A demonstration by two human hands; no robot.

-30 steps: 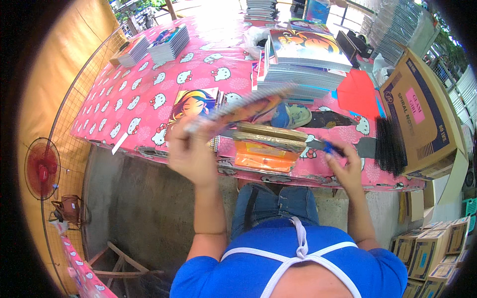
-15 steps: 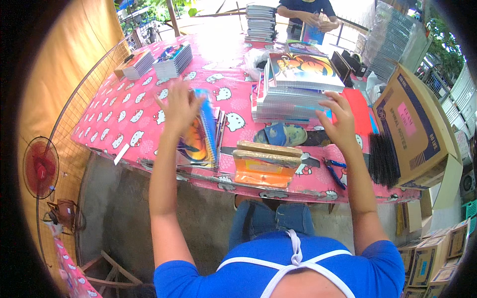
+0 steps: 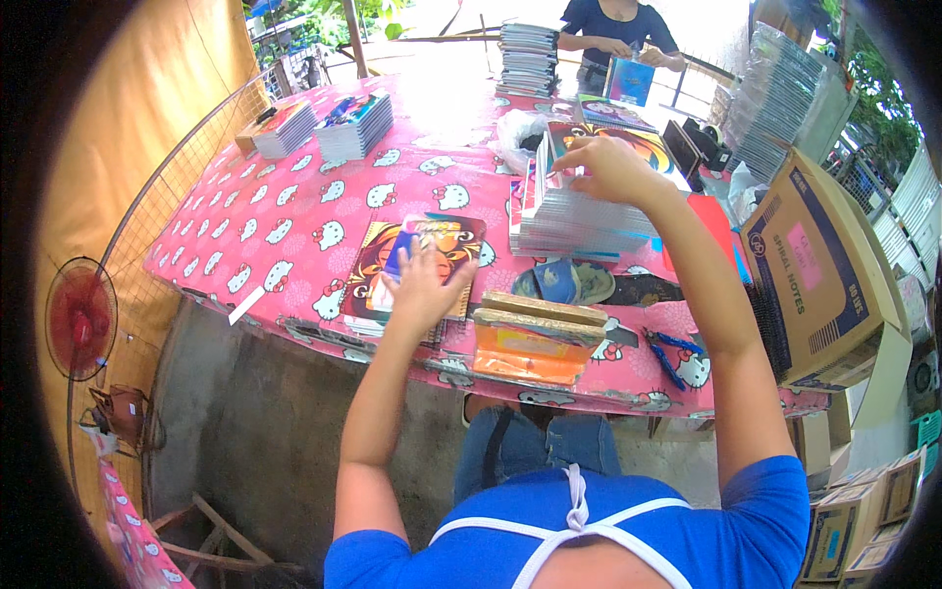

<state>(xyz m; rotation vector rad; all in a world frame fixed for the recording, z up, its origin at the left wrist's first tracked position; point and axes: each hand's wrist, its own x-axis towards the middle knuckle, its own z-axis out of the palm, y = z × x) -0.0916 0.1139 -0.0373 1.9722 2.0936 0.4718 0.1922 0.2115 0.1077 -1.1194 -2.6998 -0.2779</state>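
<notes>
My left hand (image 3: pixel 424 290) lies with its fingers spread on a small pile of spiral notebooks (image 3: pixel 369 263) with orange and dark covers. A blue and purple piece shows on top, partly under the fingers. My right hand (image 3: pixel 613 172) reaches over a tall stack of spiral notebooks (image 3: pixel 579 224), its bent fingers apart near the left edge of the top cover. Whether the fingertips touch that cover is hard to make out. Between the two stacks and me stand a wood-topped orange block (image 3: pixel 535 344) and a blue and green slipper (image 3: pixel 564 282).
Blue-handled pliers (image 3: pixel 672 358) lie beside my right forearm. A large cardboard box (image 3: pixel 814 265) leans on the right, near a red sheet (image 3: pixel 708 221). Further notebook stacks (image 3: pixel 355 128) stand at the far left. Across the table a person (image 3: pixel 618 44) holds a blue notebook.
My left hand has come down onto the small pile, whose blue-edged notebook now lies flat. My right hand has moved forward and left over the tall stack. The view has shifted slightly.
</notes>
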